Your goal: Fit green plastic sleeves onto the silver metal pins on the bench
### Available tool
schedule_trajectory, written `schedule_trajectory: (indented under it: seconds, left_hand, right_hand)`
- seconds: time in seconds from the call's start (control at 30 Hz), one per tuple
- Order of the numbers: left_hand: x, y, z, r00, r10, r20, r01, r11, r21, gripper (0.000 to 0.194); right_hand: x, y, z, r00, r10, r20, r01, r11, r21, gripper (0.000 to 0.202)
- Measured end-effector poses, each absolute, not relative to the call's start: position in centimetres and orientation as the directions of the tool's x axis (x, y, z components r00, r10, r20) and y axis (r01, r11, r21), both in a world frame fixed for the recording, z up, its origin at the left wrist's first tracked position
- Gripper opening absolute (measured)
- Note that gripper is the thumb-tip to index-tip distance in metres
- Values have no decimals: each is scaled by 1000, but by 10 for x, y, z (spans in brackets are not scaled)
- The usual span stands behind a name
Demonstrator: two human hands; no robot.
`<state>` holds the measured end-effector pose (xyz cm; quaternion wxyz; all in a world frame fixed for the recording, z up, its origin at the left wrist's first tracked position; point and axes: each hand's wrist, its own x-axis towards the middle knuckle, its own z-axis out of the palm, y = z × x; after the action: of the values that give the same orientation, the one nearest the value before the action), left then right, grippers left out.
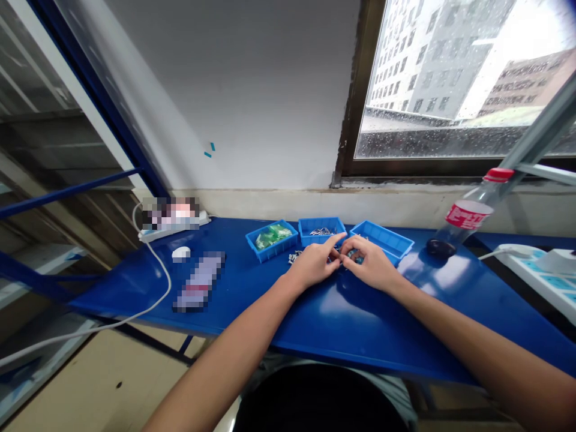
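My left hand and my right hand meet over the blue table, fingertips close together. The left index finger stretches forward while its thumb and other fingers are curled in. On the right, thumb and fingers are bent into a pinch. Whatever small piece they hold is hidden by the fingers. Small silvery metal parts lie loose beside the left hand, and something teal shows under the right fingers. Just beyond stand a blue tray with green plastic packets, another blue tray with thin metal pins or screws, and a third blue tray, partly covered by the right hand.
A plastic bottle with a red cap leans at the right, near a white power strip. At the left are a blurred-out flat object, a white rounded object and a white cable. A wall and window border the table's back.
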<state>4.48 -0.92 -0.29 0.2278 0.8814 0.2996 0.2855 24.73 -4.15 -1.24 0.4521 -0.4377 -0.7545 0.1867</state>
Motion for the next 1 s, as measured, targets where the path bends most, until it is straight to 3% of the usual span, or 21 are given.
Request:
schedule_trajectory:
  seconds: [0.2, 0.33, 0.47, 0.57, 0.73, 1.0]
  left_hand:
    - [46, -12, 0, 608, 669, 427, 373, -716, 590, 64]
    - [48, -10, 5, 472, 742, 476, 295, -642, 708, 56]
    - [47, -8, 8, 360, 822, 442, 183, -527, 830, 53]
    - [48, -8, 7, 360, 848, 389, 142, -462, 875, 48]
    - [50, -7, 2, 396, 847, 354, 164, -444, 881, 28]
    - [47, -2, 2, 399, 858, 322, 115, -395, 911, 30]
  right_hand:
    - [250, -41, -12, -94, 883, 460, 509, 440, -739, 3]
    - [253, -41, -11, -58, 909, 413, 442, 394, -806, 16]
    - [252, -41, -13, -132, 892, 433, 493, 438, -752, 28]
    - [249, -41, -18, -198, 890, 410, 454, 454, -766, 29]
    - [247, -40, -23, -148, 929, 339, 366, 370, -854, 31]
    - [247, -42, -15, -142, 935, 325, 390, 355, -850, 35]
